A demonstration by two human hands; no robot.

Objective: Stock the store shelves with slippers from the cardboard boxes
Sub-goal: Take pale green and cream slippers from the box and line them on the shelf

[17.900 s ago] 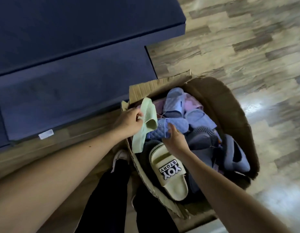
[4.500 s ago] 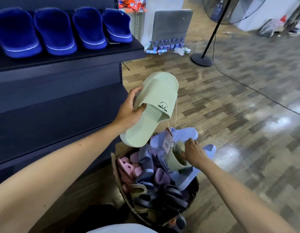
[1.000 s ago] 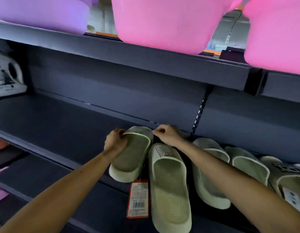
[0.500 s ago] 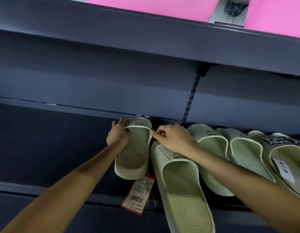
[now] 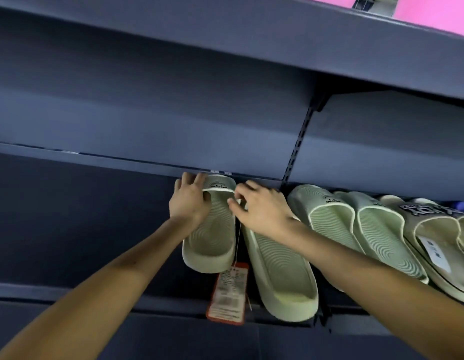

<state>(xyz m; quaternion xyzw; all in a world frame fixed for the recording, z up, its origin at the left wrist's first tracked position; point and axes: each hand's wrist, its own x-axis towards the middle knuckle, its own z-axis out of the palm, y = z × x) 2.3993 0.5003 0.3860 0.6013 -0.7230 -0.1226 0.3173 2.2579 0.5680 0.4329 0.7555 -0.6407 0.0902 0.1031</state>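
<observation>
The left slipper (image 5: 212, 245) and right slipper (image 5: 280, 268), airborne 4.5 s ago, now lie on the shelf (image 5: 95, 229). The left hand (image 5: 190, 203) holds the left strap in a narrow grip. The right hand (image 5: 262, 211) covers the right strap; its grip cannot be told. Align the heels nearward of both grips, with the tag (image 5: 228, 292) hanging free between them.

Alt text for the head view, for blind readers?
On a dark shelf, the left hand grips a green slipper by its strap while the right hand rests on its mate. A red price tag hangs between; similar slippers sit to the right.
</observation>
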